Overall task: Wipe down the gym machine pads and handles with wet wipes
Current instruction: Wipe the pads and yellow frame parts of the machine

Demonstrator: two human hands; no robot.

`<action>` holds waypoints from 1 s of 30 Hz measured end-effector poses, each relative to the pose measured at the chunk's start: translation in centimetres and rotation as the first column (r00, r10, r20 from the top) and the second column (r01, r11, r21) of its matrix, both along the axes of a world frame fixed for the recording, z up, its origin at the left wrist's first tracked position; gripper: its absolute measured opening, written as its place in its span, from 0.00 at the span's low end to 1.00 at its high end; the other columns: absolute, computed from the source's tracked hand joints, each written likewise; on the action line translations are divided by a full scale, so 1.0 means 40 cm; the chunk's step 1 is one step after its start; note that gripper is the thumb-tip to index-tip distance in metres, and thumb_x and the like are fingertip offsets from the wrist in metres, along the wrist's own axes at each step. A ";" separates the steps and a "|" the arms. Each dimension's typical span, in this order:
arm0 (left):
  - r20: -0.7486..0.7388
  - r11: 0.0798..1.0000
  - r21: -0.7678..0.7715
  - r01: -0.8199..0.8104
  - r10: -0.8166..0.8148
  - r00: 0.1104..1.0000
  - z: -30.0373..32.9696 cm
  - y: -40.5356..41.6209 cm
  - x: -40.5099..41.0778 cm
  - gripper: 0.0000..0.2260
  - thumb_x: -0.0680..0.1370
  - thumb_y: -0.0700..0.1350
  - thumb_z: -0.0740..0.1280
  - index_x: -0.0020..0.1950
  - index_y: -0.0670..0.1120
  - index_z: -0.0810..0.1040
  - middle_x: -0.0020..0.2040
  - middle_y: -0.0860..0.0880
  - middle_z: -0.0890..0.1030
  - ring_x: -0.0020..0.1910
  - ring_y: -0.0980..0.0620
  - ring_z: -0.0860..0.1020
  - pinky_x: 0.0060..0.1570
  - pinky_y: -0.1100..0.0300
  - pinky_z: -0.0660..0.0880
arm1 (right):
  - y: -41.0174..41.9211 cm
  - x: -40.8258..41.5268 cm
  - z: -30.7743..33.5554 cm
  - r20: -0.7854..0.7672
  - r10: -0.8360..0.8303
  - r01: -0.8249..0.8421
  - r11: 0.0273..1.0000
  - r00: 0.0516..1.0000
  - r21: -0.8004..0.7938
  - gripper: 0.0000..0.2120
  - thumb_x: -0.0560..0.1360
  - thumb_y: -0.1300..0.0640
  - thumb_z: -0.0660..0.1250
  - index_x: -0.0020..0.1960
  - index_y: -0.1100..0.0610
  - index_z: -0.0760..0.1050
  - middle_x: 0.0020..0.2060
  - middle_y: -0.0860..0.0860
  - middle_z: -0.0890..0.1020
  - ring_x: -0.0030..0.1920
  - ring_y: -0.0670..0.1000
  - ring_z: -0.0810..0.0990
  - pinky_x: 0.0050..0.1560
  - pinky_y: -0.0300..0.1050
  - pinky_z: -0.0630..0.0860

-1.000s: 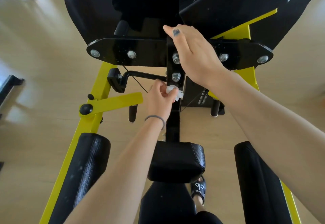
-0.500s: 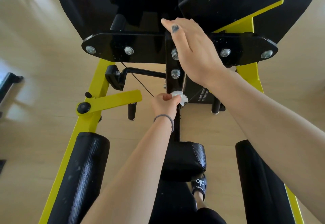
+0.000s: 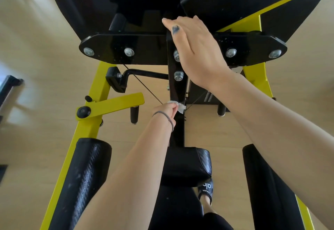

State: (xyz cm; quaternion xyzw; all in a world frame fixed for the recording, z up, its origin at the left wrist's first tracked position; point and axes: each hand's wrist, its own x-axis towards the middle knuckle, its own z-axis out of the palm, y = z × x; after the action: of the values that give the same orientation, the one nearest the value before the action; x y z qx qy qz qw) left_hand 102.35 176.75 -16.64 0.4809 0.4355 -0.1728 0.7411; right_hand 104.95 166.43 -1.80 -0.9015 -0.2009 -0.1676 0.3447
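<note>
My left hand (image 3: 167, 111) grips a crumpled white wet wipe (image 3: 178, 106) and holds it against the black centre post (image 3: 178, 87) of the yellow and black gym machine, low on the post just above the small black pad (image 3: 186, 166). My right hand (image 3: 196, 51) lies with fingers straight on top of the black bolted cross plate (image 3: 126, 49), where the post meets it. Long black roller pads stand at the left (image 3: 83, 181) and right (image 3: 267, 184).
A yellow frame rail (image 3: 97, 83) and a yellow lever arm (image 3: 112, 106) with a black knob sit left of the post. Thin cables cross beside the wipe. A foot in a black sandal (image 3: 206, 191) rests on the wooden floor (image 3: 36, 67) under the machine.
My left hand has slid the wipe down the centre post, from just under the lower bolt to the post's lower part. My right hand stays on the cross plate.
</note>
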 end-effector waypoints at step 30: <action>0.650 0.761 0.561 -0.327 -0.160 0.743 0.319 0.041 0.060 0.05 0.76 0.47 0.71 0.48 0.46 0.79 0.43 0.50 0.83 0.43 0.53 0.82 0.44 0.61 0.80 | 0.016 0.003 -0.009 0.059 -0.067 0.069 0.997 0.996 -0.036 0.24 0.85 0.54 0.47 0.73 0.59 0.73 0.64 0.52 0.80 0.70 0.51 0.72 0.80 0.49 0.54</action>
State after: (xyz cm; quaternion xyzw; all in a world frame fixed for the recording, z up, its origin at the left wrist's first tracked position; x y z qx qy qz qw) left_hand 104.73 178.37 -3.89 0.7119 0.1972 0.2056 0.6419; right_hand 105.06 167.06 -2.14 -0.9090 -0.1832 -0.2011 0.3158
